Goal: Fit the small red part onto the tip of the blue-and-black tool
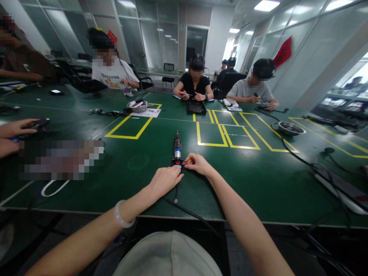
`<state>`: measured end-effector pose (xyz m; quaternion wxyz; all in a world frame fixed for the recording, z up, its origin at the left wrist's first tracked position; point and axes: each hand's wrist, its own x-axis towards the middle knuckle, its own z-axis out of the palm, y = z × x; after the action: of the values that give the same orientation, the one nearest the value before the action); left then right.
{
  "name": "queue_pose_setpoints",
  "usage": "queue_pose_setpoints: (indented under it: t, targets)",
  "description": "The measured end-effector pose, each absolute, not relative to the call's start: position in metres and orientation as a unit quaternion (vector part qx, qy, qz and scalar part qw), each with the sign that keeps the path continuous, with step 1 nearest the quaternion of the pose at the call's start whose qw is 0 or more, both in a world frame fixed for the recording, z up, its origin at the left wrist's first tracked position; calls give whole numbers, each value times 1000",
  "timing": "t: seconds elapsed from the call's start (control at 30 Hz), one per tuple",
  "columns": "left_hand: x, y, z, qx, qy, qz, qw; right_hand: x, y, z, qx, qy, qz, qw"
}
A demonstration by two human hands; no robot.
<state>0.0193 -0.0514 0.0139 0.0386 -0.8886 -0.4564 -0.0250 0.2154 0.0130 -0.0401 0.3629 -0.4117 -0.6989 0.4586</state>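
A black and silver electric screwdriver (177,149) lies on the green table (253,180), its tip pointing away from me and its black cord (184,209) trailing back over the near edge. My left hand (164,180) is curled around the tool's near end, fingers closed. A pale bangle sits on that wrist. My right hand (197,163) pinches a small red-orange piece at the same end of the tool, fingers closed. Both hands meet at the tool's base.
Yellow tape rectangles (227,134) mark the table beyond the tool. A black parts tray (196,107) and metal bowls (291,128) stand farther off. Cables (301,159) and a power strip (345,189) run at right. Several people work around the table; another person's hands (17,128) rest at left.
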Motion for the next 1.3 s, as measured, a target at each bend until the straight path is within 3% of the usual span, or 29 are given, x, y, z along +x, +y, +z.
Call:
queue_pose_setpoints:
  t: [0.27, 0.47, 0.8, 1.0, 1.3]
  targets:
    - [18, -50, 14, -886, -462, -30, 17, 215, 11, -38, -392, -690, 489, 361]
    - [13, -48, 13, -892, -452, -22, 4, 212, 12, -43, -396, -710, 448, 373]
    - [3, -29, 22, -822, -550, -144, -34, 205, 10, -42, -417, -713, 419, 377]
    - [19, -10, 17, -827, -554, -68, -72, 209, 13, -46, -399, -712, 436, 379]
    - [22, -1, 15, -829, -554, -63, -48, 215, 14, -43, -401, -718, 431, 372]
